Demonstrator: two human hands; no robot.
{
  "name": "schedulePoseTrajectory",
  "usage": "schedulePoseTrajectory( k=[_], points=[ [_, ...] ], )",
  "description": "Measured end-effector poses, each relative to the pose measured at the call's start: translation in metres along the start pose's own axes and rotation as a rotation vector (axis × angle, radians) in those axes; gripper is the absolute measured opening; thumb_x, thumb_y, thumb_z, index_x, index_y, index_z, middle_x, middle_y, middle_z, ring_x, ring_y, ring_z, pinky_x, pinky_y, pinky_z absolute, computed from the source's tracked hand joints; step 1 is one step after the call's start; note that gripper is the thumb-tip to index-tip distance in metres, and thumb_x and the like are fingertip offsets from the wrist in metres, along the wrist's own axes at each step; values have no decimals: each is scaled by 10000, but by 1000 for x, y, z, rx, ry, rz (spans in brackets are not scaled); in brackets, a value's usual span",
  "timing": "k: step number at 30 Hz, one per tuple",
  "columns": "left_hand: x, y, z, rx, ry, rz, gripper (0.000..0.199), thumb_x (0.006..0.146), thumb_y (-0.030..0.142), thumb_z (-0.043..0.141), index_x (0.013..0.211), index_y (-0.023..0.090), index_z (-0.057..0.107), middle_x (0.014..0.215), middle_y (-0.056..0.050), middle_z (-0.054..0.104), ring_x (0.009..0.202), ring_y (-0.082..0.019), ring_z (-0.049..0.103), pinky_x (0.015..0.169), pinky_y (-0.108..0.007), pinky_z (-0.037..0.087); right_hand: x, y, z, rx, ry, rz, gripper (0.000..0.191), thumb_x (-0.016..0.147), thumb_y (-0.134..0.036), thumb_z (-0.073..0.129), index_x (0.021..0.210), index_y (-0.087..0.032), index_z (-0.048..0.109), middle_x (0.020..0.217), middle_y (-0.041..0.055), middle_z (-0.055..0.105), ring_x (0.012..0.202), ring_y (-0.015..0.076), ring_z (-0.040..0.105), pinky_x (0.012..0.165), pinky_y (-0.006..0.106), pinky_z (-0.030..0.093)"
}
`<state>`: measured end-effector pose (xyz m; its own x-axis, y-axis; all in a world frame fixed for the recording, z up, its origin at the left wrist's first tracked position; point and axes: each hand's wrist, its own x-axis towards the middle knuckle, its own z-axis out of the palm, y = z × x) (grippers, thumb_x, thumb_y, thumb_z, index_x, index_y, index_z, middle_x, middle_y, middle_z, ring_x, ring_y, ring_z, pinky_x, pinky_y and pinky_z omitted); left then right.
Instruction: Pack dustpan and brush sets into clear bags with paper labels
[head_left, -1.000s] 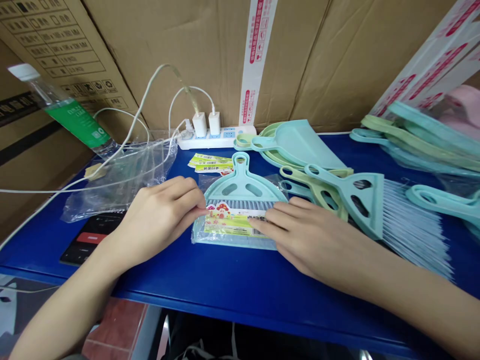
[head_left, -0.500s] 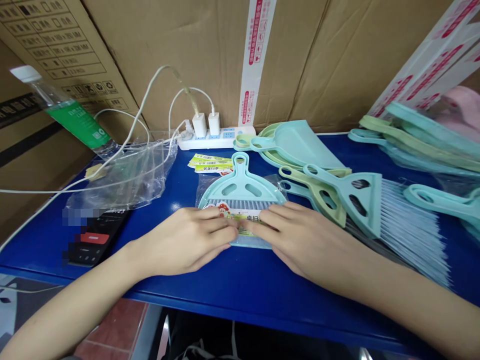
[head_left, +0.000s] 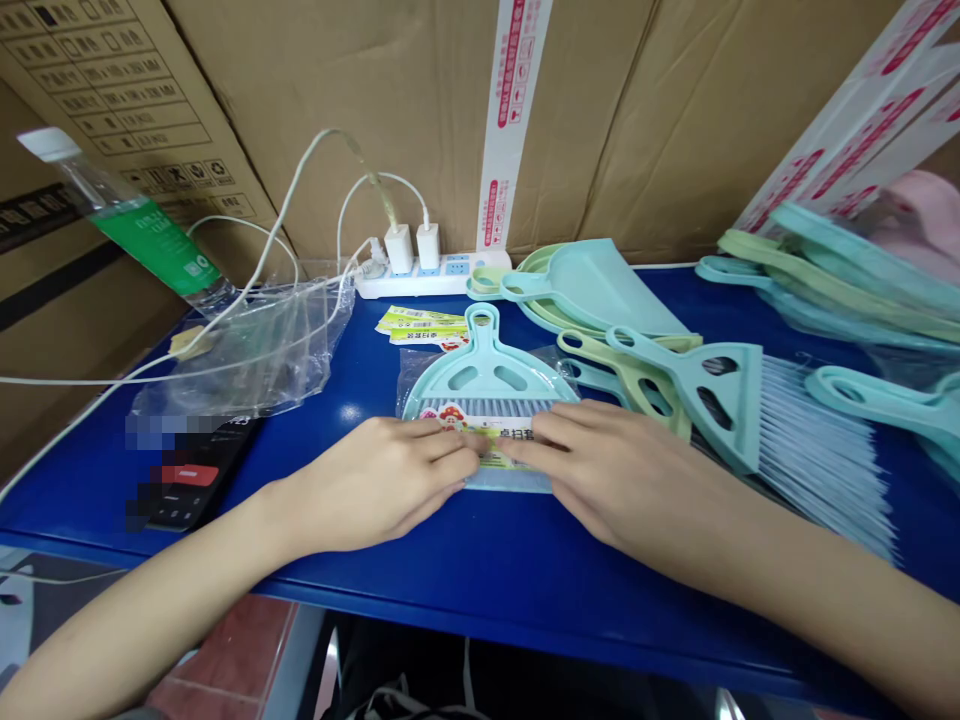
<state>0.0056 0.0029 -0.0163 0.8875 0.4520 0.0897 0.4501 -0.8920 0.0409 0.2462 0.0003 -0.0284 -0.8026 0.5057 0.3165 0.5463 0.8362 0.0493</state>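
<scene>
A light-blue dustpan and brush set (head_left: 487, 362) lies in a clear plastic bag on the blue table, its handle pointing away from me. A printed label card (head_left: 507, 424) with red mushrooms covers the lower bristles. My left hand (head_left: 401, 478) has its curled fingers on the left part of the label and bag. From the right, my right hand (head_left: 600, 465) holds the other side, with its index finger stretched across the label. The fingertips of both hands nearly meet at the card's middle. Both thumbs are mostly hidden.
Loose brushes (head_left: 720, 400) and stacked dustpans (head_left: 600, 290) lie to the right; bagged sets (head_left: 847, 290) sit farther right. Behind are label cards (head_left: 424, 325) and a power strip (head_left: 457, 272). Leftward are plastic bags (head_left: 255, 350), a phone (head_left: 195, 480), a bottle (head_left: 154, 240) and white cables.
The bagged set has shifted slightly right, along with both hands. More of the label's print shows between the hands. Other things on the table stay put.
</scene>
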Motion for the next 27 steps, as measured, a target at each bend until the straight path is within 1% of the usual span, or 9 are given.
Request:
schedulePoseTrajectory(
  k=[4, 9, 13, 17, 21, 24, 27],
  points=[
    [-1, 0, -2, 7, -8, -5, 296, 1027, 184, 320, 1094, 156, 606, 1205, -68, 705, 1063, -185, 685, 894, -320, 562, 1, 1, -2, 12, 16, -3, 368, 781, 15, 479, 989, -178, 713, 748, 27, 658, 687, 189, 606, 665, 311, 477],
    [-3, 0, -6, 6, -24, -27, 291, 1025, 199, 322, 1017, 171, 611, 1051, -53, 733, 930, -187, 709, 806, -314, 573, -1, 4, -5, 38, 13, 3, 341, 790, 0, 490, 972, -182, 713, 752, 28, 662, 706, 188, 613, 679, 310, 481],
    [-3, -1, -6, -17, -27, -23, 265, 1020, 181, 332, 1039, 171, 597, 1123, -55, 719, 979, -182, 702, 840, -310, 569, 0, 3, -3, 46, 7, 15, 342, 785, 7, 481, 957, -186, 704, 717, 20, 635, 682, 181, 594, 658, 299, 465],
    [-4, -3, -2, -6, 0, 6, 225, 1000, 151, 377, 1062, 159, 593, 1165, -61, 712, 1024, -186, 695, 867, -312, 568, 1, 2, 1, 69, 0, 10, 393, 775, 22, 471, 1015, -195, 693, 770, 23, 657, 707, 180, 601, 670, 301, 466],
    [-4, -3, 0, 78, 39, 34, 215, 993, 143, 391, 974, 161, 605, 1158, -55, 720, 987, -186, 705, 814, -309, 579, 0, 2, 3, 55, -1, 2, 389, 780, 18, 461, 1018, -189, 688, 769, 26, 658, 713, 190, 596, 673, 316, 470],
    [-3, -1, 0, 138, 60, 47, 228, 997, 147, 389, 966, 159, 614, 1128, -52, 731, 945, -184, 713, 773, -310, 582, 0, 2, 2, 61, 10, -1, 380, 783, 14, 461, 1017, -186, 684, 775, 26, 659, 717, 196, 601, 690, 328, 479],
    [-2, 0, -1, 165, 85, 61, 250, 1005, 146, 376, 966, 154, 622, 1153, -54, 726, 976, -179, 707, 795, -303, 579, 0, 3, 1, 71, 11, -2, 367, 782, 14, 464, 1005, -183, 679, 777, 24, 663, 719, 198, 606, 698, 328, 483]
  ],
)
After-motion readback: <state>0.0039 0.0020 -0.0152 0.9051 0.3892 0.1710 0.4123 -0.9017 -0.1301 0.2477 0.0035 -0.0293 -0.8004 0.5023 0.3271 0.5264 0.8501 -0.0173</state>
